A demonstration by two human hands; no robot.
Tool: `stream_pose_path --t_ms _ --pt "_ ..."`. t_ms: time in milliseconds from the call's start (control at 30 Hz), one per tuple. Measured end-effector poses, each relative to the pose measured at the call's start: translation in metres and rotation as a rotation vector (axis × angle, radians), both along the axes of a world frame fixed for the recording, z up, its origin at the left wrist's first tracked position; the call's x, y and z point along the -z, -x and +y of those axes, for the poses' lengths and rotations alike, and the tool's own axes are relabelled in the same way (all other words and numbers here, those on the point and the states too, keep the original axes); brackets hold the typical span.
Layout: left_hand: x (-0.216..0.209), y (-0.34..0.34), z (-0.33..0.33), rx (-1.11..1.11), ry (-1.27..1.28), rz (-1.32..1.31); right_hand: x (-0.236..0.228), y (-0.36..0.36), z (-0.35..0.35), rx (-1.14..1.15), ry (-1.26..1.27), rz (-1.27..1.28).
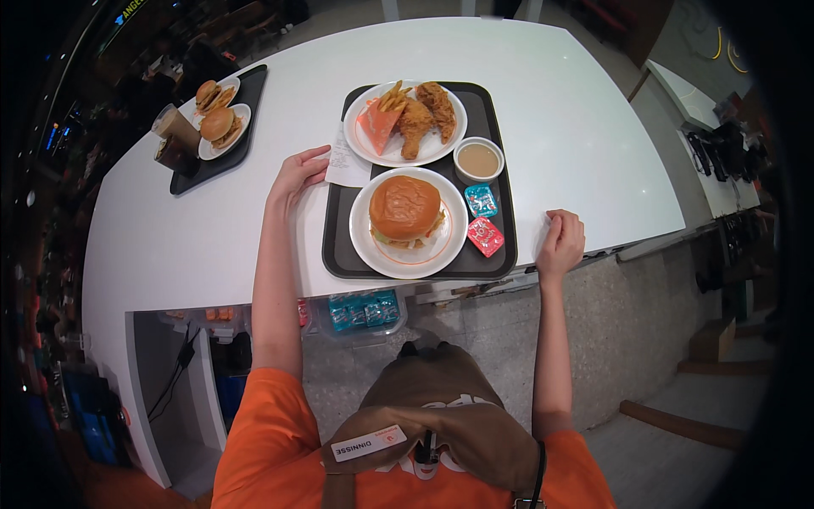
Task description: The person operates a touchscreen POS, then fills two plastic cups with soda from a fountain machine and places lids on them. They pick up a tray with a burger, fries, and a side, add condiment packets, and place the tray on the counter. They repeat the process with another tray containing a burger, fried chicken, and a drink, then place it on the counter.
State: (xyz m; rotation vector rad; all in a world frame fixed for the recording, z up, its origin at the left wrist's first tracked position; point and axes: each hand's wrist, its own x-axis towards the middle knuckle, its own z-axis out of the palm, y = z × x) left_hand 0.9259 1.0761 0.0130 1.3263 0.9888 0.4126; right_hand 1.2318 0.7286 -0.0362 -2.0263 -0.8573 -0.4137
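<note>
A dark tray [339, 254] lies near the counter's front edge. On it, a burger [405, 208] sits on a round white plate [365, 246]. Behind that, another white plate [356, 144] carries fried chicken pieces [417, 127] and fries [393, 98] in an orange paper sleeve [376, 127]. A bowl of light brown sauce [479, 159] and two sealed dip cups, blue [480, 201] and red [486, 237], are at the right. My left hand [302, 176] rests open, fingertips at the edge of a paper slip [346, 163] overlapping the tray. My right hand [561, 243] is loosely closed beside the tray, apparently holding nothing.
Farther left on the white counter [577, 127], a second dark tray [242, 157] holds two plated burgers [220, 125] and two drinks [174, 127]. Below the counter's front edge are a shelf opening [170, 365] and a clear bin of blue dip cups [365, 312].
</note>
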Motion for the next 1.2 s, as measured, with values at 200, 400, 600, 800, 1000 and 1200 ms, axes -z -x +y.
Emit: stream_pose_path --t_ms 200,400,600,800,1000,1200 --pt "0.001 0.001 -0.003 -0.008 -0.006 -0.035 0.003 0.0 -0.001 0.013 0.012 0.01" --pt "0.0 0.002 -0.006 -0.004 -0.029 -0.029 0.003 -0.001 -0.002 0.015 0.015 -0.013" --pt "0.009 0.006 -0.004 -0.002 -0.021 -0.024 0.007 0.001 -0.003 0.039 0.068 -0.026" --pt "0.0 0.006 -0.033 -0.062 -0.079 -0.004 0.002 -0.001 -0.005 0.012 0.121 0.027" --pt "-0.009 0.032 -0.144 -0.104 -0.606 0.44 -0.027 0.036 -0.013 -0.221 0.115 0.591" --pt "-0.006 0.03 -0.176 -0.12 -0.868 0.647 -0.03 0.066 -0.004 -0.129 0.39 0.341"
